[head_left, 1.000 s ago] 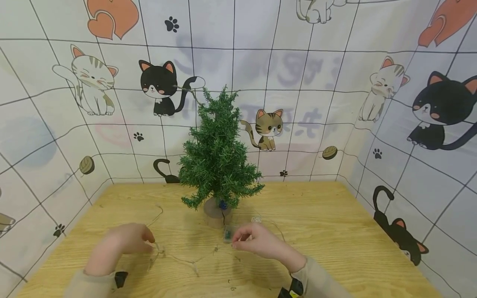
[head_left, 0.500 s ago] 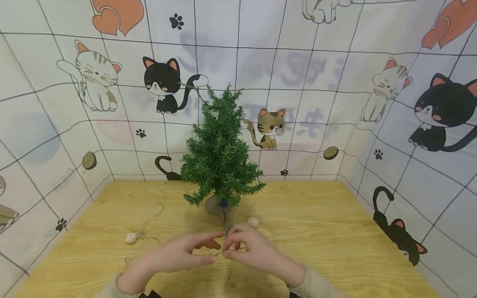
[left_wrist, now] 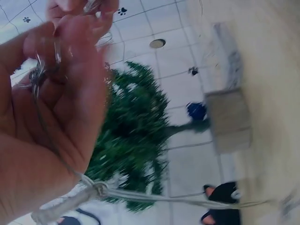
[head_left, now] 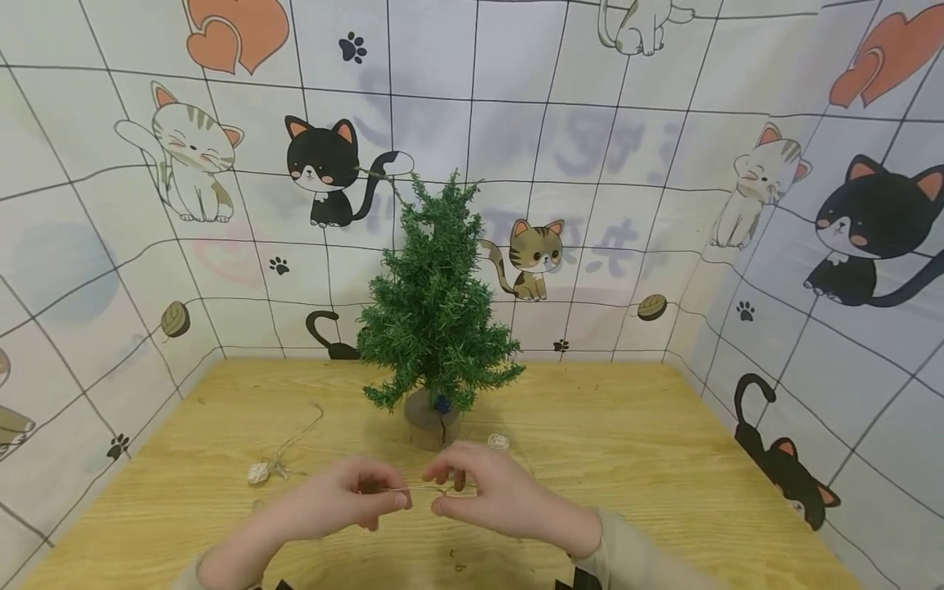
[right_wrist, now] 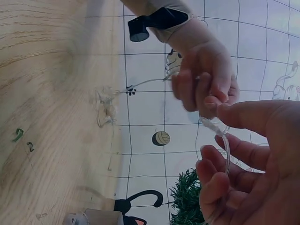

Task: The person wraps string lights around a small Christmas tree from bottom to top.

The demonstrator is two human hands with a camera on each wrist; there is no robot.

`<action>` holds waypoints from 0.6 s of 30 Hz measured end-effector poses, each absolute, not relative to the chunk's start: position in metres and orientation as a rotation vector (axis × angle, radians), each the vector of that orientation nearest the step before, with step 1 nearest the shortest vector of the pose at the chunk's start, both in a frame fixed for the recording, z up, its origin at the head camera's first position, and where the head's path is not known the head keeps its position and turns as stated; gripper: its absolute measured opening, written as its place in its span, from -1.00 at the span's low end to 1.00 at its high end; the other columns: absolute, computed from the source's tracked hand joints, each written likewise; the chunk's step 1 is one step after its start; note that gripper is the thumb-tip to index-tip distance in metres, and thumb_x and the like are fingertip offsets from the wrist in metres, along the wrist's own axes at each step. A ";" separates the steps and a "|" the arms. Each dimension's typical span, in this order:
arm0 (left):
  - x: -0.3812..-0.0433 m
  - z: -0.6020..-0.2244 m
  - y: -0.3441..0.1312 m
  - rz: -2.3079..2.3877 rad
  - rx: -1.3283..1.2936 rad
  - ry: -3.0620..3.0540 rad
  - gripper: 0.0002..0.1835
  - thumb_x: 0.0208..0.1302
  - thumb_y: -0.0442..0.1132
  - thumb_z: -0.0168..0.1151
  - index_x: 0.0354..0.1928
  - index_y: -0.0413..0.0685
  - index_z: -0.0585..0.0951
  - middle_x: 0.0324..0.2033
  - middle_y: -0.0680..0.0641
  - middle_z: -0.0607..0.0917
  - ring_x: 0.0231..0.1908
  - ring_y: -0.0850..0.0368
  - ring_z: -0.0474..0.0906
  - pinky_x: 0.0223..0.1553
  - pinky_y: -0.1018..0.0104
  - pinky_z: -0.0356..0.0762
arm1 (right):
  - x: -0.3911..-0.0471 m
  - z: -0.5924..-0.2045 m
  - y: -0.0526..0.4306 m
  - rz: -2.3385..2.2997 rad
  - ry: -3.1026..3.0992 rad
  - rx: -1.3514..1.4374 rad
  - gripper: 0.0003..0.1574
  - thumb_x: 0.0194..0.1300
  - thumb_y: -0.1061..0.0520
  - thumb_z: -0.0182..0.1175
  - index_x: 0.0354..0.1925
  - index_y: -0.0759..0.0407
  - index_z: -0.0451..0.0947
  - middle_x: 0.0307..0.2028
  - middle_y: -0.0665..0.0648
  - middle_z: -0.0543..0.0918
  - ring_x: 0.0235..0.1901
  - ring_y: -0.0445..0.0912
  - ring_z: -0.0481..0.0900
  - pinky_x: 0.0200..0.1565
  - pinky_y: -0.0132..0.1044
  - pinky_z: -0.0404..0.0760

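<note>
A thin clear-wired light string (right_wrist: 227, 157) runs between my two hands over the table, in front of a small green artificial tree (head_left: 441, 311). My left hand (head_left: 354, 496) pinches it between thumb and fingers, and a knotted loop (left_wrist: 37, 77) shows at its palm. My right hand (head_left: 490, 492) has the wire running through its curled fingers, with the thumb lifted apart from them. A white woven ball (head_left: 258, 473) and tangled wire lie on the left of the table. Another white ball (head_left: 497, 442) sits just behind my right hand.
The tree stands in a grey-brown base (head_left: 426, 422), with something dark blue (head_left: 442, 403) at its trunk. Beside the base lies a clear box (left_wrist: 228, 56). Green bits (right_wrist: 18, 135) dot the wooden table (head_left: 627, 459). A cat-patterned cloth (head_left: 605, 123) hangs around.
My left hand has come from the left to beside my right hand and now pinches the wire. My right thumb and fingers have parted from their pinch. The left ball has come into sight.
</note>
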State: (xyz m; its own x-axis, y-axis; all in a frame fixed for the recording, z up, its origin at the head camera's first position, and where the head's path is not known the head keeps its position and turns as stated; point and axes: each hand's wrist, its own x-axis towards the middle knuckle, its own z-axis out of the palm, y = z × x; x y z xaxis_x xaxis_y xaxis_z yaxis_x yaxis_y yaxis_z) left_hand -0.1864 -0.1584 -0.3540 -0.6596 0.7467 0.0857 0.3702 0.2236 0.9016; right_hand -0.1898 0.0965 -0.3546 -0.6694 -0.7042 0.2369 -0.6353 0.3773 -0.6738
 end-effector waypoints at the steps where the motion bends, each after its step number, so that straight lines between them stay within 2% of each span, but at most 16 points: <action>1: -0.185 -0.349 -0.161 1.417 1.038 2.180 -0.84 0.43 -0.21 0.12 -0.20 -0.06 0.67 -0.48 0.11 0.57 -0.57 0.31 0.45 -0.51 0.34 0.51 | -0.190 -0.353 0.096 -1.180 2.509 -1.212 -0.71 0.30 0.05 0.29 0.00 0.01 0.59 -0.19 -0.13 0.60 -0.30 -0.27 0.52 -0.26 -0.39 0.53; 3: -0.182 -0.338 -0.167 1.400 1.041 2.275 -0.85 0.42 -0.18 0.14 -0.21 -0.01 0.68 -0.48 0.12 0.59 -0.58 0.33 0.39 -0.53 0.37 0.47 | -0.191 -0.349 0.095 -1.191 2.461 -1.167 -0.64 0.31 0.04 0.29 0.06 0.02 0.56 -0.25 -0.16 0.62 -0.33 -0.29 0.54 -0.29 -0.39 0.54; 7: -0.176 -0.315 -0.180 1.359 1.093 2.430 -0.87 0.41 -0.19 0.15 -0.22 0.07 0.68 -0.38 0.10 0.66 -0.47 0.32 0.45 -0.41 0.33 0.50 | -0.191 -0.344 0.094 -1.192 2.382 -1.123 -0.61 0.31 0.07 0.28 0.09 0.05 0.53 -0.42 -0.18 0.61 -0.41 -0.32 0.57 -0.30 -0.39 0.56; 12: -0.167 -0.284 -0.201 1.310 1.181 2.559 -0.86 0.40 -0.28 0.14 -0.20 0.10 0.67 -0.40 0.12 0.64 -0.49 0.28 0.46 -0.47 0.34 0.49 | -0.190 -0.335 0.093 -1.163 2.322 -1.107 -0.74 0.30 0.12 0.28 -0.03 0.07 0.57 -0.45 -0.18 0.64 -0.40 -0.32 0.60 -0.24 -0.41 0.58; 18: -0.151 -0.238 -0.222 1.208 1.216 2.843 -0.78 0.35 -0.36 0.19 -0.21 0.20 0.68 -0.44 0.19 0.65 -0.55 0.27 0.47 -0.54 0.38 0.46 | -0.191 -0.318 0.092 -1.091 2.358 -1.176 -0.90 0.28 0.14 0.29 -0.20 0.05 0.61 -0.47 -0.22 0.62 -0.43 -0.36 0.58 -0.28 -0.43 0.56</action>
